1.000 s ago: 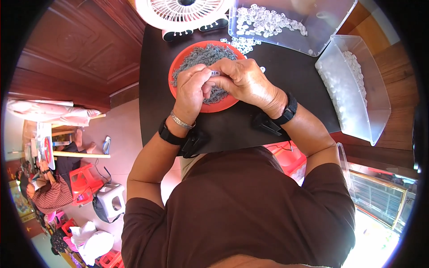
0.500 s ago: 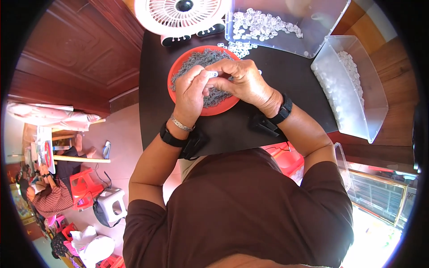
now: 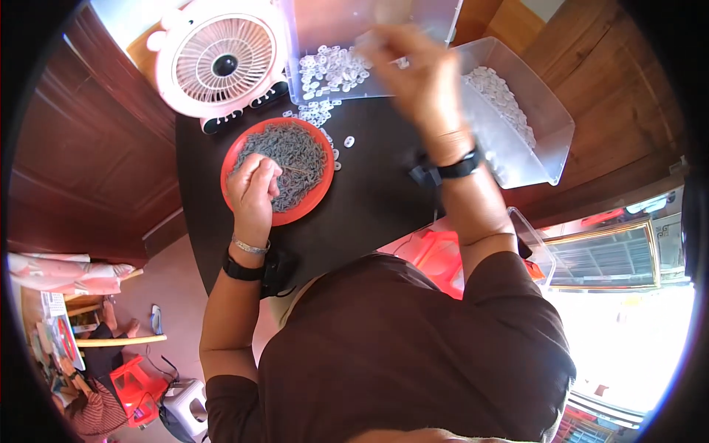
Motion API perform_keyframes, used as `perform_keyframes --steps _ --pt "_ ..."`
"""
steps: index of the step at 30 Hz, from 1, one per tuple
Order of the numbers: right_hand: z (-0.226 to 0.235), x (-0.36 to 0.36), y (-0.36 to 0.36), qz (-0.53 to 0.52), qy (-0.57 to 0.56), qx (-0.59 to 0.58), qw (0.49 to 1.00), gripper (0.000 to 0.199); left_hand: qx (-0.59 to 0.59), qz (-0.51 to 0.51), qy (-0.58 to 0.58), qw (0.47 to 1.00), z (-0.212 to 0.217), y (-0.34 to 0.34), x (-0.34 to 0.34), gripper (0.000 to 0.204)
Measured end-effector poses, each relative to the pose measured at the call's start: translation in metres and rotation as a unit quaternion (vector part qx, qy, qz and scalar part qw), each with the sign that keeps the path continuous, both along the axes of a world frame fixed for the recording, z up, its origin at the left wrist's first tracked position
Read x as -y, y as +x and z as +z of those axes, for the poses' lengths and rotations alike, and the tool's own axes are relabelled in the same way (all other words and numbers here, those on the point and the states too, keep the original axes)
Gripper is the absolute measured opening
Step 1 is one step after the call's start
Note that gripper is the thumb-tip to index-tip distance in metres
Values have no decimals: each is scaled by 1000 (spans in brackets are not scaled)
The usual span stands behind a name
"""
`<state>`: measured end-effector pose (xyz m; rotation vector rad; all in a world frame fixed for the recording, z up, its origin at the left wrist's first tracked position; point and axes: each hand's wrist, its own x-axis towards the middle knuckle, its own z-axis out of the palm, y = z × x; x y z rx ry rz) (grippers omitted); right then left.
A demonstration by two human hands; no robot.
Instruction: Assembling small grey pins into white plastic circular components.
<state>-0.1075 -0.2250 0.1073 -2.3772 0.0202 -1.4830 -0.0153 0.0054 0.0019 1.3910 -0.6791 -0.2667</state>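
A red round dish (image 3: 298, 210) heaped with thin grey strands (image 3: 294, 164) sits on the black table (image 3: 369, 192). My left hand (image 3: 253, 190) rests on the dish's left side with its fingers pinched on a grey strand. My right hand (image 3: 413, 70) is raised and blurred above the clear lid-like tray (image 3: 332, 33) of small white rings (image 3: 329, 70); what its fingers hold cannot be made out. Both wrists wear black bands.
A pink and white table fan (image 3: 218, 65) stands at the table's far left. A clear plastic bin (image 3: 528, 125) of white pieces stands at the right. A few loose white rings (image 3: 340, 151) lie by the dish. Red stools and clutter are on the floor lower left.
My right hand has left the dish and swung up and away toward the clear tray. My left hand has stayed on the dish. The view has shifted slightly.
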Motion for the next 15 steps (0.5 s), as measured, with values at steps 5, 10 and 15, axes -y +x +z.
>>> perform_keyframes --steps 5,10,15 --pt "43 44 -42 -341 -116 66 931 28 8 -8 0 1000 8 -3 3 23" --pt "-13 56 -23 -92 -6 -103 990 18 22 -5 6 1000 0 0 2 25" --pt "-85 39 10 98 104 -361 921 20 7 -4 1 1000 -3 5 2 25"
